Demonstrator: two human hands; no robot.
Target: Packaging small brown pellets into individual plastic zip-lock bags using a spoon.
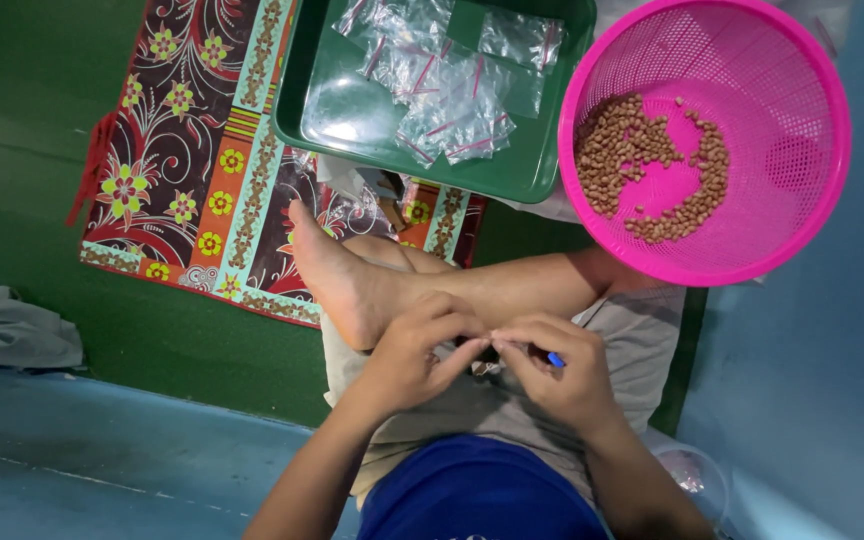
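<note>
left hand (417,350), right hand (552,372), small bag (485,366) pinched between

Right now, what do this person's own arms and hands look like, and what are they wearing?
Both arms are bare to the lower edge of the picture, with no sleeves in view. The left hand and right hand show no gloves, rings, watch or bracelets. The fingers are bare, with short nails. Below the arms lies a blue garment, and grey shorts cover the lap.
</note>
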